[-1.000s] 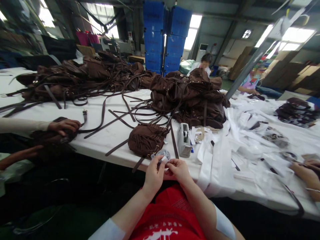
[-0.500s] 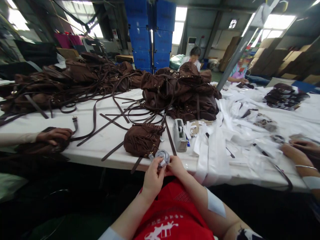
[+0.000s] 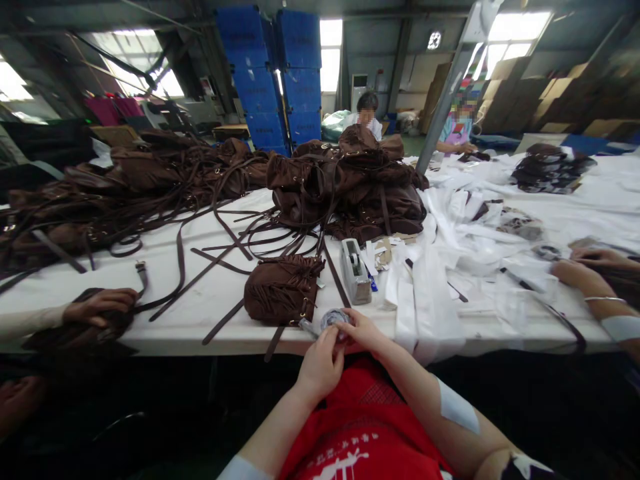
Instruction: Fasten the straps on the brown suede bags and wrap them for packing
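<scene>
Both my hands meet at the table's front edge, around a greyish, shiny roll of tape. My left hand has its fingers closed at the near side of the roll. Bent fingers of my right hand press on its right side, fingertips against the left ones. Just beyond lies a small dark brown gathered bag with gold rings, its strap ends on the table. A grey tape dispenser stands to the right of the bag.
Brown bags with long straps pile up behind and at the left. White strips cover the table's right part. Other people's hands work on brown items at the left and right. A slanted metal post rises beyond.
My head view has shifted a little to the right. The right hand's fingers have come onto the tape roll, while the left hand's fingers have slid to its near side.
</scene>
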The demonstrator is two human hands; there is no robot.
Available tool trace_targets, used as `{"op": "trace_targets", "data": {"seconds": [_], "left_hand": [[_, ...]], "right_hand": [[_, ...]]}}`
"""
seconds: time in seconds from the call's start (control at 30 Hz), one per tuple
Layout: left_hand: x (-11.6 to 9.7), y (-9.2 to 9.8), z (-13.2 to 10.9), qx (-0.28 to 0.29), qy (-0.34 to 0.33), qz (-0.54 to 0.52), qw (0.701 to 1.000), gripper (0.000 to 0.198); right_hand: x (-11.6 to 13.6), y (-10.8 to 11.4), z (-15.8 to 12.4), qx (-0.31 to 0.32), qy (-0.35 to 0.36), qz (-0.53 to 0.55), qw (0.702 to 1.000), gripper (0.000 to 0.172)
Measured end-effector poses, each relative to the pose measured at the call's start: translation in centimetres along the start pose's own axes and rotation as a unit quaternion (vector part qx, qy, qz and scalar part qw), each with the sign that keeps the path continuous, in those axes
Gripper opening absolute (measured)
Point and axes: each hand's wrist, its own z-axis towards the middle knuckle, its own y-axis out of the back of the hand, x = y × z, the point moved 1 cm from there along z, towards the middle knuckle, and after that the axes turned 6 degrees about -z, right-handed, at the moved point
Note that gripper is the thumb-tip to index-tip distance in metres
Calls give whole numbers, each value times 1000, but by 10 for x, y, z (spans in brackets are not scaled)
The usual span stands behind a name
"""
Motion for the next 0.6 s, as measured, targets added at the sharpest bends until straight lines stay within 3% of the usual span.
{"op": "trace_targets", "data": {"seconds": [0.07, 0.17, 0.23, 0.33, 0.4, 0.6], "left_hand": [[-3, 12, 12, -26, -26, -3, 999, 34], [1, 32, 39, -127, -4, 76, 989, 31], [8, 37, 61, -162, 38, 158, 973, 49], [25, 37, 87, -147, 141, 232, 951, 84], [37, 36, 95, -125, 196, 245, 941, 94], [63, 45, 88, -128, 175, 262, 940, 72]], "right_hand": [[-3, 4, 6, -38, 25, -45, 998, 57], [-5, 10, 14, -110, 71, -136, 982, 47], [-5, 11, 18, -144, 114, -193, 964, 41], [-4, 7, 21, -159, 143, -232, 949, 38], [-5, 5, 24, -166, 146, -232, 947, 36], [-8, -6, 35, -158, 155, -235, 946, 43]]}}
